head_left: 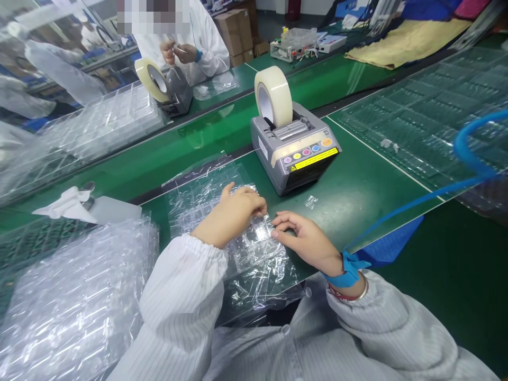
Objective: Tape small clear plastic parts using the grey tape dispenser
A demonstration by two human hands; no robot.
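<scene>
A green-topped workbench [353, 180] catches a soft, pale sheen of light. Along its far edge runs a glossy green conveyor-like strip [216, 128], with a second green bench [249, 74] across it. Beyond that bench's far edge, brown cardboard boxes [235, 33] stand stacked; grey floor [272, 21] extends behind, towards a pale wall base [313, 7]. Further workstations [121, 57] blur away past its left end.

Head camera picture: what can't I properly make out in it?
All in the head view:
Clear plastic: partly hidden by the left grip and sleeve.
Left grip: its curled fingers hide whether it pinches anything.
Yellow label: print too small.
Plastic stack: cut off by the bottom edge.
</scene>
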